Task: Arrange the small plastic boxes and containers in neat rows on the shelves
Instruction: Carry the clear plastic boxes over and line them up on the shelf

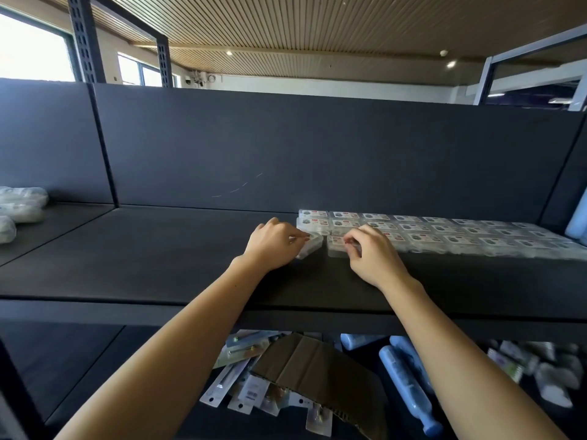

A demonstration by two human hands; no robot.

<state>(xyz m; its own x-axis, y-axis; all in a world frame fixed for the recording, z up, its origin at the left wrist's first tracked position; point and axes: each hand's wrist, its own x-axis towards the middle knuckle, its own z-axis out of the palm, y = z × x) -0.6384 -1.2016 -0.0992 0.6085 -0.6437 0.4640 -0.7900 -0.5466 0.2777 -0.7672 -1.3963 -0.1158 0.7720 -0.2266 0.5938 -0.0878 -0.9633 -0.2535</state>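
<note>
Head cam, only view we get. Left hand [275,245] is pinching a small clear box [310,246] w/ fingers curled round its near corner; box sits skewed at the left end of the front row, just apart from its neighbor, so prob it's getting nudged square into line. Right hand [370,254] has fingertips curled onto the next box [337,246], looks like it's holding that one steady so the row doesn't shift, tho whether it's a real grip or just pressing, hard to say 100%. Rest of the labelled boxes [444,236] already sit in tidy rows running off to the right, touching each other, labels up.

Surface: matte black shelf [158,255] w/ a dark back panel [286,147], left half bare-ish, some bagged stuff [19,208] far left. Lower shelf has a cardboard flap [305,366], carded packs [241,389] and pale blue bottles [409,385] in a jumble. Room: slatted ceiling [317,27], bright windows [31,49] at left.
</note>
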